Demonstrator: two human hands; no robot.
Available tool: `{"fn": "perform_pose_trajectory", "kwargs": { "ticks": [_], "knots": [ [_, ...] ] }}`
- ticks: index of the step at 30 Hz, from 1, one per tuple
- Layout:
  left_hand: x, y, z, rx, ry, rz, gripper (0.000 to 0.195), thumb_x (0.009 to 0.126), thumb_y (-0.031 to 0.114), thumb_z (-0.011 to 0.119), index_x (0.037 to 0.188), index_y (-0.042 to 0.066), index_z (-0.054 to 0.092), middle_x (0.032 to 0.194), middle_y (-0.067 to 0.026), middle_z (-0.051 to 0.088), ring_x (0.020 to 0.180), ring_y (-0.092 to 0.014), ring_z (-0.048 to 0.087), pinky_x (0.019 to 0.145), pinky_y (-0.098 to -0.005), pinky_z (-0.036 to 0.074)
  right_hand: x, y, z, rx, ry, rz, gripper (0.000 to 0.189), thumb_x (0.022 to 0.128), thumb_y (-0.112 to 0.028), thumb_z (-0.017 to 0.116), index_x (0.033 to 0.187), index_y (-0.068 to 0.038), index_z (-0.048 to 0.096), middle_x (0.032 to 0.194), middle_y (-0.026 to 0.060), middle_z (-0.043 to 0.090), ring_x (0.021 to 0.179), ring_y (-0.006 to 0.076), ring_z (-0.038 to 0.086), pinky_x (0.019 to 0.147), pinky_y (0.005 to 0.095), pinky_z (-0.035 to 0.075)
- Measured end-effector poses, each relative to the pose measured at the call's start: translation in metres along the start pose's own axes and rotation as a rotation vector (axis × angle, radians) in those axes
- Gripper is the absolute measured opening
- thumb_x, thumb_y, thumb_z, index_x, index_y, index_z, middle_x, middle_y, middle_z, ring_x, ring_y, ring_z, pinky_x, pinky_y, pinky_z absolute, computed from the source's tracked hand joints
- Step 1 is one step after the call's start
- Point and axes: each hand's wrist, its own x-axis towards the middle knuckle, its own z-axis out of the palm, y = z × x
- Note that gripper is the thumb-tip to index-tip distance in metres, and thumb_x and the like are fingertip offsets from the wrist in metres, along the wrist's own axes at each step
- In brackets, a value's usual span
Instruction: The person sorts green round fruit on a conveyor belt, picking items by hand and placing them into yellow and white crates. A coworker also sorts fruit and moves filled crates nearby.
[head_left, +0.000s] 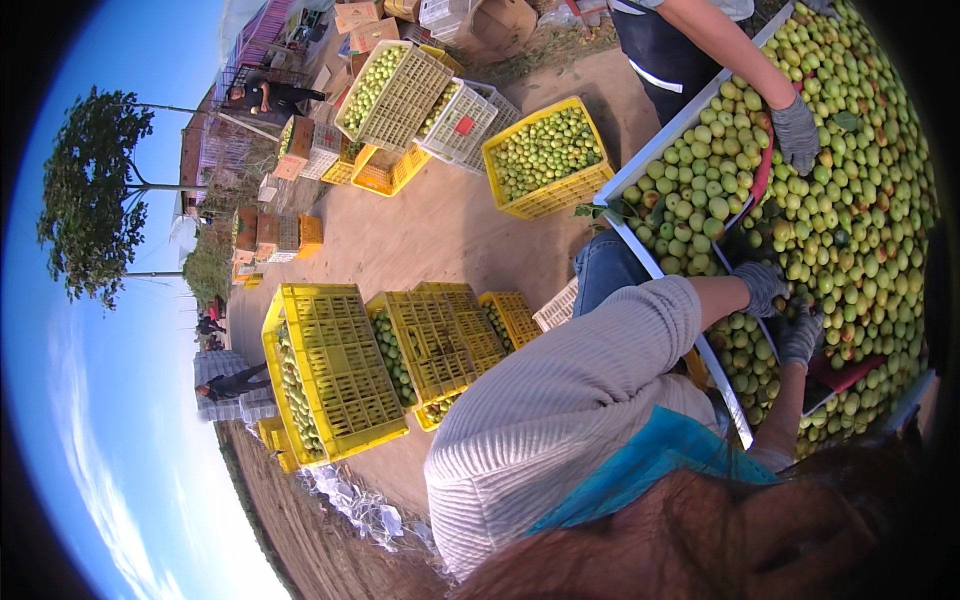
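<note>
My left hand, in a grey knit glove, reaches in among the green jujube-like fruits piled on a large sorting table. A fruit or two shows at its fingertips. Close beside it, my right hand, gloved alike, has its fingers low against the fruits; whether either hand grips one cannot be told. Both hands are at a dark gap by the metal divider. A red cloth strip lies near my right hand. Another person's gloved hand rests on the fruits farther up, apart from mine.
The table's pale metal rim runs between me and the fruits. A yellow crate of fruits stands on the dirt ground, and stacked yellow crates are to the left. White crates and cardboard boxes stand beyond. Other people are farther off.
</note>
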Motion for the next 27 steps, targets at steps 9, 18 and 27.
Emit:
{"fn": "perform_pose_trajectory", "kwargs": {
  "ticks": [9,18,27],
  "knots": [
    [0.009,0.004,-0.005,0.026,-0.184,-0.069,0.045,0.088,0.044,0.071,0.117,0.009,0.071,0.113,-0.0155,0.073,0.107,-0.033,0.069,0.094,-0.0450,0.054,-0.047,-0.046,-0.001,-0.796,-0.184,-0.232,0.048,0.089,-0.019,0.068,0.137,-0.017,0.058,0.130,0.0273,0.061,0.120,0.0444,0.059,0.100,0.0523,0.049],
    [-0.009,0.002,-0.008,0.170,-0.055,0.097,0.045,0.095,0.051,0.061,0.113,0.012,0.072,0.105,-0.0138,0.073,0.099,-0.032,0.070,0.091,-0.0454,0.055,-0.073,-0.068,-0.021,-0.862,0.088,-0.234,0.054,0.090,-0.028,0.072,0.139,-0.010,0.058,0.143,0.0172,0.054,0.132,0.0362,0.053,0.109,0.0448,0.045],
    [-0.009,0.007,-0.007,0.196,-0.049,0.062,0.041,0.095,0.049,0.061,0.112,0.013,0.073,0.102,-0.0134,0.074,0.097,-0.033,0.071,0.090,-0.0463,0.055,-0.020,-0.122,-0.006,-0.837,0.259,-0.419,0.046,0.092,-0.018,0.067,0.137,-0.011,0.059,0.155,0.0176,0.043,0.136,0.0377,0.051,0.110,0.0436,0.047]
  ]
}}
